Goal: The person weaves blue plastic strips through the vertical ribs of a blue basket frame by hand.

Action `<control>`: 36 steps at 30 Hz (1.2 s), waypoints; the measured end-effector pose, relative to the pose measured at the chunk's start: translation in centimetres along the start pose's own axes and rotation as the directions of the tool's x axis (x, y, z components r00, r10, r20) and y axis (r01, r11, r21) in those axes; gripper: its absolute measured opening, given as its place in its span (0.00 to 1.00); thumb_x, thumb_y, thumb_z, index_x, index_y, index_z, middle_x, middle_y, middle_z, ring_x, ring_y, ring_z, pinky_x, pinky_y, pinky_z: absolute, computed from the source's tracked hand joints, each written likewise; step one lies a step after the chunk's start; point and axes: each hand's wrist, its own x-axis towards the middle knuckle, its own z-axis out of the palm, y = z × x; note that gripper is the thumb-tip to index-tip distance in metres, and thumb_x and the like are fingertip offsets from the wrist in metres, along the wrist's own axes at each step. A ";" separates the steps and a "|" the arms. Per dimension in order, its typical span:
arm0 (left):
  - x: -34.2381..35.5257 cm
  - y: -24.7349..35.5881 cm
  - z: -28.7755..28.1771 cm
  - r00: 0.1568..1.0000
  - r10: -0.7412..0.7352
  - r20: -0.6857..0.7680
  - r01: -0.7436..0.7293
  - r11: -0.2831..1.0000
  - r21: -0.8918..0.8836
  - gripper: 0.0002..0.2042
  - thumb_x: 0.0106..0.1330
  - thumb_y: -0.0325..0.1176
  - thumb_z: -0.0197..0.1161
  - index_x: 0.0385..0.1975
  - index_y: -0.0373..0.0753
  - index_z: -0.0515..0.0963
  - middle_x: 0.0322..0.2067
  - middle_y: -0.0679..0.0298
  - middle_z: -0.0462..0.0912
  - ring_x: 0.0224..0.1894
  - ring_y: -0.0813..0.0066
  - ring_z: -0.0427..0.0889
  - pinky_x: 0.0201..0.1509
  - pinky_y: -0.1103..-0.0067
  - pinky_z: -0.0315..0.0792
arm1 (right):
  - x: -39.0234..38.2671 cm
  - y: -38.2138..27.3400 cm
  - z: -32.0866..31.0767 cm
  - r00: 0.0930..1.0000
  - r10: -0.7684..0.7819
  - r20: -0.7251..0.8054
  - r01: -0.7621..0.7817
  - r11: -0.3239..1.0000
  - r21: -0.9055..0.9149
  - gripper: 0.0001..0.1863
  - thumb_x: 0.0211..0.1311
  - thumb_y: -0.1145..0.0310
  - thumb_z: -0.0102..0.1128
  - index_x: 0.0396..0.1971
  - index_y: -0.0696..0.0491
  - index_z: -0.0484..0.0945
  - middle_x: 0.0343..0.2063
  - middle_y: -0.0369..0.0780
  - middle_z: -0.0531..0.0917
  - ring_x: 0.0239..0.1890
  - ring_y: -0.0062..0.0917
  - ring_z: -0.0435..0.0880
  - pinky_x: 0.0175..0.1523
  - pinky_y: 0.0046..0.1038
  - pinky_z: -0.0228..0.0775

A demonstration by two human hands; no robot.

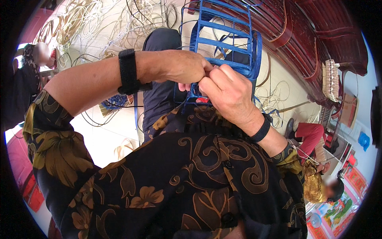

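A blue basket-like frame [258,51] with flat crosswise slats rests across my lap and reaches away from me between my knees. Over its near end my two hands meet, fingers pressed together. My left hand [188,67] comes in from the left with its knuckles up and its fingers bent. Against its fingertips, my right hand [230,88] is closed in a pinch. Whatever sits between the fingers is hidden by the hands. Just below them, blue strands and a small red patch [202,100] show at the frame's near edge.
Loose pale strips [115,26] lie tangled over the tiled floor at far left. A blue coil [116,102] sits beside my left leg. Dark red wooden benches [278,26] line the far right. One person [312,137] sits at right, another [18,89] at left.
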 end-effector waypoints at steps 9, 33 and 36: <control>-0.3 -1.0 -0.6 0.997 0.073 0.028 -0.075 0.995 0.066 0.14 0.66 0.32 0.48 0.46 0.33 0.74 0.32 0.55 0.80 0.28 0.69 0.83 0.36 0.73 0.78 | -1.4 0.4 -2.4 0.939 0.254 0.233 -0.294 0.943 0.157 0.12 0.49 0.66 0.71 0.30 0.49 0.76 0.30 0.36 0.79 0.34 0.32 0.80 0.42 0.33 0.68; -1.4 -0.4 -3.2 0.984 0.155 0.084 -0.145 0.983 -0.113 0.09 0.69 0.35 0.58 0.38 0.35 0.74 0.30 0.66 0.78 0.33 0.76 0.82 0.37 0.74 0.73 | -3.2 0.1 -3.3 0.971 0.204 0.127 -0.207 0.978 0.014 0.07 0.48 0.72 0.69 0.26 0.48 0.77 0.24 0.34 0.74 0.26 0.26 0.78 0.38 0.28 0.64; -1.4 0.5 -3.4 0.978 0.175 0.113 -0.185 0.978 0.092 0.09 0.68 0.35 0.59 0.39 0.36 0.74 0.28 0.65 0.78 0.33 0.75 0.82 0.36 0.73 0.72 | -3.2 -0.3 -3.3 0.970 0.218 0.113 -0.222 0.975 0.024 0.07 0.48 0.72 0.68 0.25 0.49 0.78 0.23 0.34 0.74 0.25 0.26 0.77 0.38 0.28 0.63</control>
